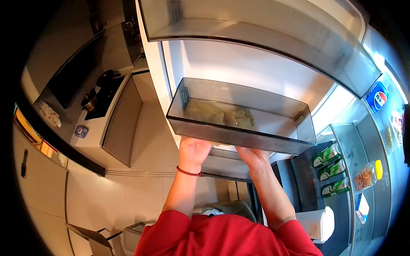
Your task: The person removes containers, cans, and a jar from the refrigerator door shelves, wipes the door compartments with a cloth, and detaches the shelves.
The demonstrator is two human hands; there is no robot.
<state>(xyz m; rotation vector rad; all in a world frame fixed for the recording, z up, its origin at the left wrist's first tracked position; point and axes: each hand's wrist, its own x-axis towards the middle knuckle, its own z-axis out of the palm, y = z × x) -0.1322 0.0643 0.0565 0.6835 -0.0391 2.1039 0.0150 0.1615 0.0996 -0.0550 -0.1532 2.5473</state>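
Observation:
A smoky clear fridge door bin (273, 135) sits in front of the white inner door, tilted down toward the right. My left hand (195, 150), below a red bead bracelet, holds the bin's underside near its left end. My right hand (255, 158) supports it from below, right of the middle. The fingers of both hands are mostly hidden under the bin. Inside lie two yellowish-green lumps (205, 112), seen partly through the tinted wall; their kind is unclear.
Another door bin (273, 38) is fixed above. On the right, fridge shelves hold several green cans (332, 169), a yellow-lidded jar (366, 177), a blue Pepsi pack (377, 97) and a white container (318, 225). A counter (121, 115) with a pot (89, 101) stands left; chairs (96, 239) are below.

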